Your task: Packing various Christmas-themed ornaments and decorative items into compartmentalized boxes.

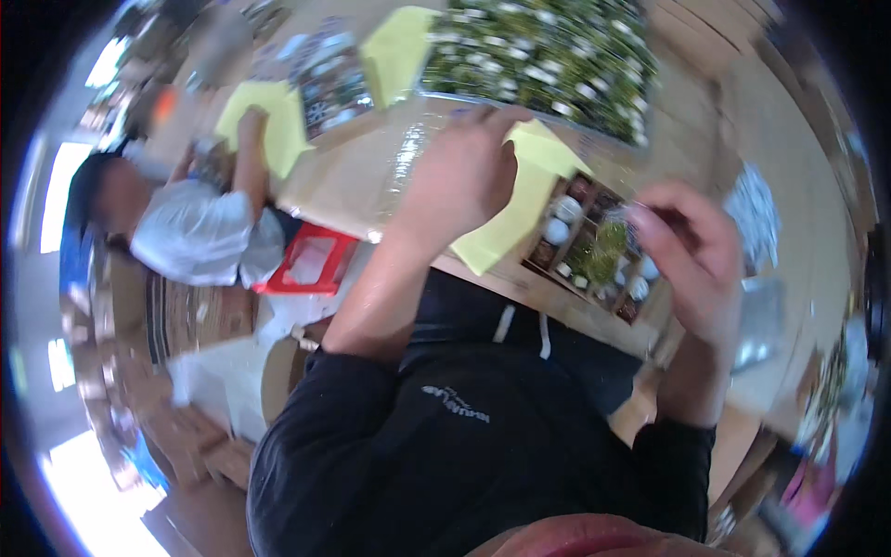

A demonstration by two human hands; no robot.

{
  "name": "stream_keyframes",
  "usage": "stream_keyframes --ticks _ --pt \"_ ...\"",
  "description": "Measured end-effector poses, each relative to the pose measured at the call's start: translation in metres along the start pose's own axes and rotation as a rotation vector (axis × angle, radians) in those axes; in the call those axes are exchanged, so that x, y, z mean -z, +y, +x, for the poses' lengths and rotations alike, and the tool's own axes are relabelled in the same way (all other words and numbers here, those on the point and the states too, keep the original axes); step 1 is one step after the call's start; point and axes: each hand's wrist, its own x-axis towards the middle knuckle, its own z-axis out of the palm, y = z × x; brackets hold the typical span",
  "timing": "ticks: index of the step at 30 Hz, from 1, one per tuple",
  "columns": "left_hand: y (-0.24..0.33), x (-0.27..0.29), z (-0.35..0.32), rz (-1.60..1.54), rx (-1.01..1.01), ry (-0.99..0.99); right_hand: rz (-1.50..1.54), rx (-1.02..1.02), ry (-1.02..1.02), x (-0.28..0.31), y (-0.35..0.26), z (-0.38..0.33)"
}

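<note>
A small brown compartment box [531,263] lies tilted on the table edge in front of me. White and brown balls sit in its cells, and a tuft of green moss-like sprigs [608,249] fills the middle. At the box's right side is my right hand [691,246], thumb and fingertips drawn together over its upper edge; what they pinch is too small to make out. My left hand [464,172] is curled above a yellow sheet [524,200], by the near edge of a wide tray of green sprigs with white tips [543,65]. Its fingertips are blurred and partly hidden.
Across the table to the left, a co-worker [200,223] handles another yellow sheet [269,121], beside a filled box [334,88]. A red stool [311,260] stands between us. Crumpled pale plastic [752,213] and a clear bag [759,320] lie on the right.
</note>
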Motion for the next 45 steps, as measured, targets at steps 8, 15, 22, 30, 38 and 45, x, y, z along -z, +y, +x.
stream_keyframes --ticks 8,15,22,30,38,45 --pt "0.078 -0.073 0.004 -0.719 -0.003 -0.289 -0.089 0.261 0.08 0.023 0.023 0.006" --pt "0.071 -0.111 0.0 -1.311 -0.198 -0.513 -0.008 0.151 0.104 0.053 0.016 -0.027" --pt "0.073 -0.126 -0.03 -1.848 0.424 -0.411 -0.583 0.518 0.386 0.006 0.09 -0.072" --pt "0.074 -0.122 -0.038 -1.225 0.405 -0.352 -0.718 0.333 0.474 -0.07 0.139 -0.106" --pt "0.072 -0.125 -0.041 -0.403 -0.36 -0.15 -0.022 0.079 0.72 -0.048 0.121 -0.103" --pt "0.066 -0.109 -0.035 -0.068 -0.795 -0.43 0.292 -0.309 0.114 -0.039 0.134 -0.105"
